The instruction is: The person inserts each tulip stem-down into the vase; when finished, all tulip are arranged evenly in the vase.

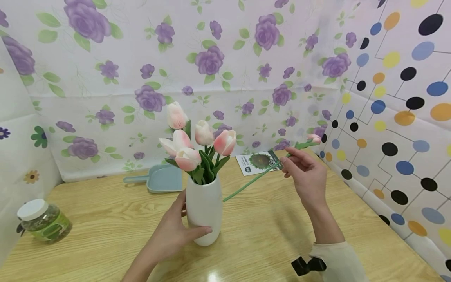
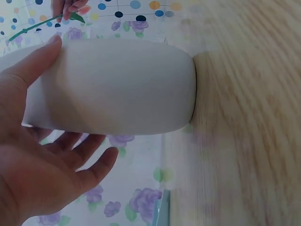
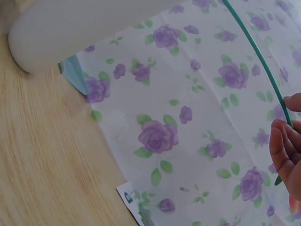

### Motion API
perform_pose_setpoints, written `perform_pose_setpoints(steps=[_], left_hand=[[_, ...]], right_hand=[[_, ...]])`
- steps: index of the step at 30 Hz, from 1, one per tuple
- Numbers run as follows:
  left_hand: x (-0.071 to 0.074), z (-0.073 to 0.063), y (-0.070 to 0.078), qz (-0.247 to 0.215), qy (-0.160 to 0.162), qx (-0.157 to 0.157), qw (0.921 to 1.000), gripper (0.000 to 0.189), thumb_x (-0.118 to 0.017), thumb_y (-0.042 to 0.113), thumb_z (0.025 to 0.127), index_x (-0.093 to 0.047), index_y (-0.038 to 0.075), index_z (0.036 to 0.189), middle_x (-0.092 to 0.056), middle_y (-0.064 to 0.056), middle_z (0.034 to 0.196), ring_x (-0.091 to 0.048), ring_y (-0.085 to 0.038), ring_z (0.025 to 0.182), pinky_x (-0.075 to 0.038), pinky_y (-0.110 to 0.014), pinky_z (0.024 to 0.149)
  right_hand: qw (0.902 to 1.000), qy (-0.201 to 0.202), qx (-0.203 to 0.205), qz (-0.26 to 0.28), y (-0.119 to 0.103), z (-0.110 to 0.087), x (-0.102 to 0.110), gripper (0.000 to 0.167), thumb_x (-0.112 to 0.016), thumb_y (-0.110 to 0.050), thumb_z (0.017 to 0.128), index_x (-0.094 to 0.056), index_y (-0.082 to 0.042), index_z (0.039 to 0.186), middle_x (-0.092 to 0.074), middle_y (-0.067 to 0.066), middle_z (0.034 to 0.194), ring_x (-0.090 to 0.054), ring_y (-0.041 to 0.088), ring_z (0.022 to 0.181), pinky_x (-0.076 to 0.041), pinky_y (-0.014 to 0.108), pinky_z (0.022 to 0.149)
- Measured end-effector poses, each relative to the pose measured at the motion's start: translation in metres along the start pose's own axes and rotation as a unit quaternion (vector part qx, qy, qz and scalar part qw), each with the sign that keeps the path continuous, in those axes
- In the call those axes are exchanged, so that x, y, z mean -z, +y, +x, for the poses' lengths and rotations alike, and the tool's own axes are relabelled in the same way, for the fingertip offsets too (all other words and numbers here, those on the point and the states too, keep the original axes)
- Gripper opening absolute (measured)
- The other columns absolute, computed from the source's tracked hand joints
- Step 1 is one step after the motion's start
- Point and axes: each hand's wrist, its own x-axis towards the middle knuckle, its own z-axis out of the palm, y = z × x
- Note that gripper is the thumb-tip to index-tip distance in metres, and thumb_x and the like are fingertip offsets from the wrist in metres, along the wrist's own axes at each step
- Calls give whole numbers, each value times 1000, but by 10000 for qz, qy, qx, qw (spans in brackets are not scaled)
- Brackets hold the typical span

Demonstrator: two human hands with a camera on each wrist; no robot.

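Observation:
A white vase (image 1: pixel 203 211) stands upright on the wooden table, holding several pink-and-white artificial tulips (image 1: pixel 188 158). My left hand (image 1: pixel 176 229) grips the vase from its left side, thumb across the front and fingers behind; the left wrist view shows the thumb and fingers on either side of the vase (image 2: pixel 117 87). Right of the vase, my right hand (image 1: pixel 305 176) pinches the green stem of a single tulip (image 1: pixel 253 180) between thumb and fingers. Its pink bloom points up to the right, and the bare stem end slants down toward the vase. In the right wrist view the stem (image 3: pixel 258 52) curves up from the fingers.
Behind the vase lies a light blue dustpan (image 1: pixel 165 178). A printed seed packet or card (image 1: pixel 258 161) lies near the back edge. At the left stands a jar with a white lid (image 1: pixel 46 221). Flower-patterned cloth (image 1: pixel 119 58) and dotted cloth (image 1: pixel 398 117) bound the table.

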Motion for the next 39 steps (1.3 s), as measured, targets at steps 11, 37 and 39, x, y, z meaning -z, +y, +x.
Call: perform_pose_setpoints(steps=[11, 37, 39], left_hand=[[3, -1, 2, -49, -69, -11, 10000, 108, -93, 35, 81, -27, 21, 165, -57, -5, 146, -54, -26, 136, -42, -58, 116], [2, -1, 3, 87, -30, -32, 10000, 105, -92, 37, 81, -29, 21, 164, -59, -4, 144, -56, -24, 132, -44, -59, 117], [2, -1, 3, 108, -16, -24, 9999, 105, -92, 37, 81, -29, 21, 164, -59, -4, 143, -56, -24, 132, -44, -59, 117]], right_hand=[[9991, 109, 186, 363, -11, -4, -1, 23, -78, 3, 92, -78, 2, 115, -76, 1, 82, -69, 12, 64, -58, 23, 57], [9982, 315, 491, -166, -18, -10, -9, 27, -80, 3, 89, -77, -1, 115, -76, -4, 87, -69, 9, 68, -54, 21, 52], [9982, 308, 474, -186, -19, -10, -9, 28, -81, 3, 88, -77, -1, 116, -76, -3, 88, -69, 9, 70, -54, 22, 51]])
